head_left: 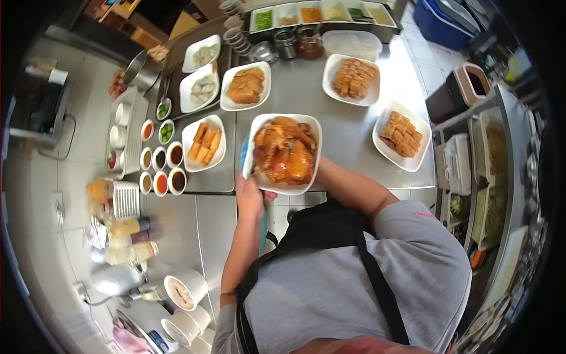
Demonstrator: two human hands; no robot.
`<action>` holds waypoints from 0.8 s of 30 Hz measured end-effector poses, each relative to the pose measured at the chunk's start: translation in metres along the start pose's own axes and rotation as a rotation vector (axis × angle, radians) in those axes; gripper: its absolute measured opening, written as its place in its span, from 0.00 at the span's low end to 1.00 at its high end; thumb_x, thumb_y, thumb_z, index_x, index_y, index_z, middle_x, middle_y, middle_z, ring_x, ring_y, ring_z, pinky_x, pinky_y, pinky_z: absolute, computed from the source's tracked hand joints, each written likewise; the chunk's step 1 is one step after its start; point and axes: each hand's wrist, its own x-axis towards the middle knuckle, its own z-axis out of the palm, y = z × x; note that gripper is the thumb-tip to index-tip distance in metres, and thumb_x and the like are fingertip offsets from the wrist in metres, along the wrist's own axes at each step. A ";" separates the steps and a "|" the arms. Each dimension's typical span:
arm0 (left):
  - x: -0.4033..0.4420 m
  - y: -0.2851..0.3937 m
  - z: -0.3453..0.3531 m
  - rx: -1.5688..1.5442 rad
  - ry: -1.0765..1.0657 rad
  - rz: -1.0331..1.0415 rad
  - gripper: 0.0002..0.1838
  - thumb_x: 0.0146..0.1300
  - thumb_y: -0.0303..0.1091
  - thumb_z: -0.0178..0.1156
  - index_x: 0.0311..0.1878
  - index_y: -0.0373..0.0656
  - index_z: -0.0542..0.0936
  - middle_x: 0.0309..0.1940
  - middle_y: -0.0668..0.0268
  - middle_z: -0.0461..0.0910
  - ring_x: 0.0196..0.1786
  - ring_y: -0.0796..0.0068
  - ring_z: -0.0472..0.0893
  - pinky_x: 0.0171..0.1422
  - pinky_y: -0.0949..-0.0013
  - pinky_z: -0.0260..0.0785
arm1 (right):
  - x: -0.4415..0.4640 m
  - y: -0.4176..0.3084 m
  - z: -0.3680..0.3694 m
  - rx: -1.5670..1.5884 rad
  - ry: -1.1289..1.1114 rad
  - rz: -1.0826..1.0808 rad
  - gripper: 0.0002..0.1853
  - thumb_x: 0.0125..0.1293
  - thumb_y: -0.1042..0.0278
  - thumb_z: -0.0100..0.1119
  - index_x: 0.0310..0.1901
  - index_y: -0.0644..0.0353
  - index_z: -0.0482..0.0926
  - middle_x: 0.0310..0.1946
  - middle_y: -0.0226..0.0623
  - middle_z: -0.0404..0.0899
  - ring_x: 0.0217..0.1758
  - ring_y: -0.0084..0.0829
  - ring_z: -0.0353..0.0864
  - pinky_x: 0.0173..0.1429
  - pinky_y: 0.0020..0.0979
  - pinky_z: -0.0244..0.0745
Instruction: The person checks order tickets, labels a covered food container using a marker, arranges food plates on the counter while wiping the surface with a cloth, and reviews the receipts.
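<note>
A white dish holds a glossy, browned roast chicken and is raised in front of my apron, over the counter's front edge. Its lower left corner is gripped by my left hand. From the right, my right forearm runs behind the dish, which hides that hand. A few fingertips show under the dish's lower edge; I cannot tell whose hand they belong to. Some blue cloth peeks out at the dish's left side.
Around it on the steel counter stand white dishes of sliced fried food, brown pieces, a golden slab, rolls and dumplings. Several sauce cups sit left. A topping tray lies behind; shelves flank the right.
</note>
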 end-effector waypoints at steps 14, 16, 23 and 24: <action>0.066 -0.028 -0.038 0.068 0.102 0.051 0.16 0.53 0.30 0.37 0.47 0.39 0.60 0.19 0.58 0.72 0.14 0.74 0.71 0.15 0.77 0.64 | -0.092 0.005 -0.062 -2.804 0.307 -1.014 0.19 0.45 0.65 0.49 0.43 0.44 0.73 0.42 0.27 0.65 0.44 0.34 0.63 0.32 0.34 0.63; 0.075 -0.034 -0.043 0.074 0.076 0.067 0.17 0.53 0.29 0.37 0.48 0.39 0.60 0.19 0.58 0.72 0.14 0.74 0.71 0.15 0.77 0.64 | -0.131 0.007 -0.075 -2.822 0.376 -1.042 0.18 0.46 0.66 0.48 0.42 0.42 0.73 0.41 0.26 0.65 0.42 0.34 0.64 0.32 0.33 0.64; 0.060 -0.016 -0.044 0.151 0.081 0.037 0.18 0.60 0.39 0.43 0.51 0.47 0.57 0.23 0.66 0.69 0.17 0.81 0.68 0.16 0.83 0.59 | -0.290 -0.038 -0.107 -2.527 1.319 -0.834 0.21 0.39 0.75 0.54 0.39 0.42 0.75 0.42 0.31 0.69 0.37 0.35 0.69 0.40 0.34 0.68; 0.053 -0.014 -0.050 0.214 0.179 0.114 0.17 0.59 0.38 0.44 0.51 0.46 0.59 0.23 0.68 0.69 0.17 0.83 0.65 0.16 0.84 0.57 | -0.311 -0.056 -0.116 -2.267 1.474 -0.926 0.18 0.42 0.75 0.54 0.39 0.46 0.75 0.42 0.33 0.70 0.36 0.36 0.70 0.40 0.33 0.68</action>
